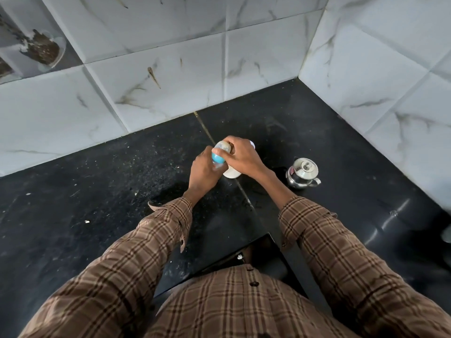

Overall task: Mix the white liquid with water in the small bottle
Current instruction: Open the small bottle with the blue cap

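No legible text, label, brand, number or sign is found in the head view. The small bottle (218, 158) shows a blue band with no readable print. The steel kettle (303, 173) bears no readable marking. The wall tiles (170, 76) carry veining only, no lettering

Black speckled countertop (97, 191); white wall tiles (170, 81) veined grey-brown; brown plaid sleeves (341, 252); small bottle (218, 158) with blue collar and pale cap; white container (231, 173) behind; silver steel pot (303, 173), right.
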